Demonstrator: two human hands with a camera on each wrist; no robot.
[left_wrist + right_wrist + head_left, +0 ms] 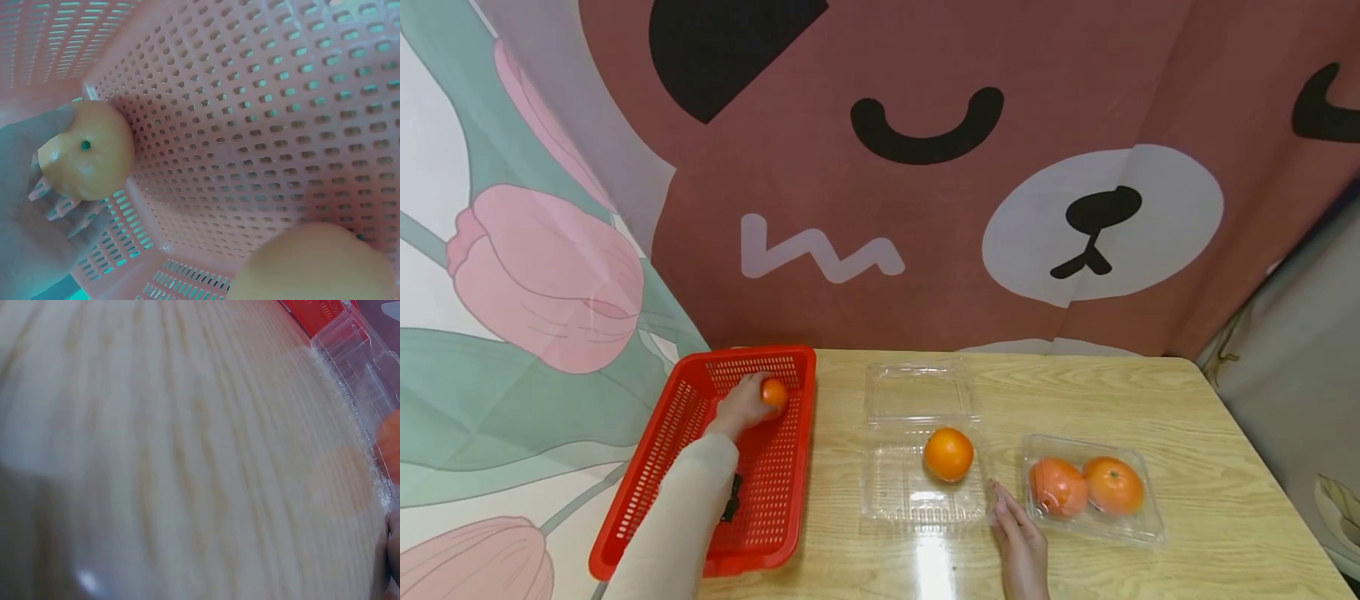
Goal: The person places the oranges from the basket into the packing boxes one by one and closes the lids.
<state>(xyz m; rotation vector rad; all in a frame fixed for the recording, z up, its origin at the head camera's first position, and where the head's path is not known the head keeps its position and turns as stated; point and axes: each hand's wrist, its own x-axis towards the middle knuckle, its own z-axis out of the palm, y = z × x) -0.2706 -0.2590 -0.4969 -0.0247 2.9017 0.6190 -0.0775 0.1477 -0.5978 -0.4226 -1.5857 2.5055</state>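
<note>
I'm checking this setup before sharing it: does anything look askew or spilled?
Mildly: the clear container with two orange fruits sits at an angle, out of line with the open container. A dark object beside the sleeve is unclear. No spill shows.

an orange, its green stem spot exposed, is gripped by the left hand. beyond the grip, the pierced wall of the basket is seen; right of and below it, a second orange is partly cut off.
</note>
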